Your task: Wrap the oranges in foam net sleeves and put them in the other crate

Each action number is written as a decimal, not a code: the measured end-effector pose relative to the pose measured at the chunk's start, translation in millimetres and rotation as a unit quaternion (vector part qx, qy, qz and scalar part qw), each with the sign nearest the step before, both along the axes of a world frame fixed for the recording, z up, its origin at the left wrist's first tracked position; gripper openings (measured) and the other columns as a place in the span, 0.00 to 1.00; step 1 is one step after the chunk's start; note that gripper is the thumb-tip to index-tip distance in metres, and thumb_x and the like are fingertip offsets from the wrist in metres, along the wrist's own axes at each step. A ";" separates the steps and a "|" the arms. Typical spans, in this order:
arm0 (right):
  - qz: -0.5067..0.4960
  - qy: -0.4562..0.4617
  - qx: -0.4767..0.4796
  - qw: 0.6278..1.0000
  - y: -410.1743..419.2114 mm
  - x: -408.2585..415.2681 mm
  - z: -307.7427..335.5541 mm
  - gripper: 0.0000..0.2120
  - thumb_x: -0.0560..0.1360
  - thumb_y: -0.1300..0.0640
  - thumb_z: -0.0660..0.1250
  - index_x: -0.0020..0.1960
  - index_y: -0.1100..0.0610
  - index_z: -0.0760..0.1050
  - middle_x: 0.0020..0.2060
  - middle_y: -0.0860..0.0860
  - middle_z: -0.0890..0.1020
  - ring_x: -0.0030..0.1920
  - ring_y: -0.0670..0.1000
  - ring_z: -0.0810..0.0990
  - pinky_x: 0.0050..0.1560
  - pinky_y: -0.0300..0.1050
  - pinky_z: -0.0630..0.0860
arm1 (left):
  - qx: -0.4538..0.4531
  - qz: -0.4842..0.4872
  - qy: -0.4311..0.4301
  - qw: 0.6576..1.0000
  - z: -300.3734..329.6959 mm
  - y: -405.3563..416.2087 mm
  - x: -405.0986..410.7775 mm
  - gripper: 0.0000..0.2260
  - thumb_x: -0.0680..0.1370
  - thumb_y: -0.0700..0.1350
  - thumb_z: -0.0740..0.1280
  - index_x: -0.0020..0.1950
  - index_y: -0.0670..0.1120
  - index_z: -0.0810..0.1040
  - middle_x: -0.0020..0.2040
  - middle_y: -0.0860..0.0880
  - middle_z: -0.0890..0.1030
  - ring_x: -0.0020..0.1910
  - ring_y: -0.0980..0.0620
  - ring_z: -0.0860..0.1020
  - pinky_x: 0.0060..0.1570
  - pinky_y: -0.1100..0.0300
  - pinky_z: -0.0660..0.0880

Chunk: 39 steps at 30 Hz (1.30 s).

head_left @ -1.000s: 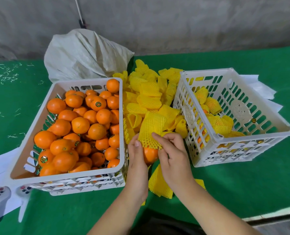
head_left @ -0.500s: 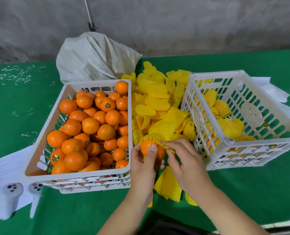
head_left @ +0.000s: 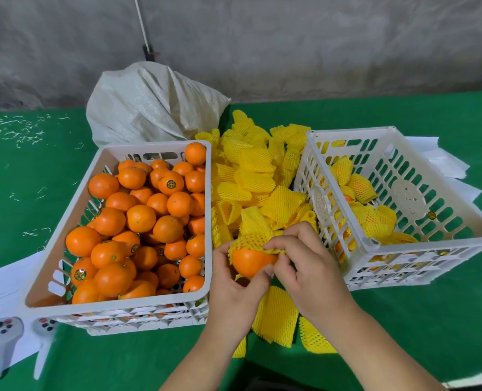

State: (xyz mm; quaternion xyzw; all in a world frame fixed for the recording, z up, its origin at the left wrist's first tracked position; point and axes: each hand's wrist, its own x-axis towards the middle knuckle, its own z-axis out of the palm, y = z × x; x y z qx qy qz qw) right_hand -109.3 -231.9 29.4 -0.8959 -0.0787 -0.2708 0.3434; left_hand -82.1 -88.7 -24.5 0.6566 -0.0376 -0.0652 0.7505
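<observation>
Both hands (head_left: pixel 276 266) stretch meshy yellow foam sleeve (head_left: pixel 255 235) over smooth round orange (head_left: pixel 249 262).

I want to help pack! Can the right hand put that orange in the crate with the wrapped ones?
Probably yes. The right hand is next to that crate, whose top is open, with nothing between. But the sleeve only covers the top of the orange, so wrapping comes first.
</observation>
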 end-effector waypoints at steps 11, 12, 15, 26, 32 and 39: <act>-0.074 0.035 0.128 0.988 4.4 7.0 -10.2 0.21 0.80 0.66 0.65 0.68 0.50 0.78 0.59 0.42 0.73 0.62 0.36 0.73 0.57 0.27 0.70 | -0.106 -0.051 0.016 0.993 24.5 2.6 7.2 0.33 0.72 0.53 0.81 0.73 0.64 0.72 0.67 0.54 0.81 0.64 0.47 0.83 0.57 0.55 0.82; -0.073 0.037 0.125 0.989 0.9 8.1 -7.9 0.21 0.81 0.67 0.64 0.69 0.50 0.78 0.59 0.43 0.74 0.61 0.36 0.73 0.57 0.27 0.71 | -0.096 -0.065 0.007 0.993 24.4 4.5 8.4 0.33 0.72 0.51 0.81 0.74 0.65 0.71 0.67 0.54 0.81 0.64 0.47 0.83 0.57 0.57 0.82; -0.087 0.002 0.078 0.993 -6.5 7.7 -1.7 0.18 0.80 0.68 0.66 0.66 0.55 0.81 0.53 0.49 0.78 0.51 0.39 0.76 0.50 0.27 0.72 | -0.022 -0.040 -0.052 0.998 24.0 8.1 12.6 0.31 0.73 0.50 0.80 0.72 0.64 0.72 0.63 0.55 0.82 0.58 0.49 0.85 0.54 0.62 0.81; -0.055 -0.040 0.033 0.997 0.8 -2.0 9.0 0.18 0.79 0.55 0.65 0.68 0.57 0.78 0.58 0.50 0.74 0.58 0.50 0.77 0.56 0.42 0.77 | -0.040 -0.015 -0.070 0.997 19.2 9.7 11.1 0.32 0.72 0.58 0.81 0.73 0.58 0.73 0.61 0.53 0.83 0.54 0.50 0.85 0.51 0.59 0.82; -0.048 -0.076 0.013 0.996 -8.3 1.0 10.7 0.13 0.82 0.60 0.63 0.62 0.61 0.82 0.53 0.53 0.80 0.54 0.46 0.79 0.54 0.36 0.76 | -0.069 0.017 -0.048 0.996 16.7 8.7 13.9 0.32 0.70 0.60 0.83 0.70 0.58 0.75 0.63 0.47 0.83 0.57 0.42 0.84 0.53 0.54 0.82; -0.036 -0.119 -0.062 0.990 16.8 -4.6 2.8 0.11 0.77 0.65 0.67 0.58 0.60 0.82 0.52 0.53 0.77 0.51 0.56 0.78 0.52 0.46 0.76 | -0.121 0.061 -0.046 0.990 19.6 -5.4 5.1 0.21 0.70 0.48 0.78 0.58 0.63 0.74 0.47 0.51 0.84 0.47 0.54 0.82 0.46 0.61 0.80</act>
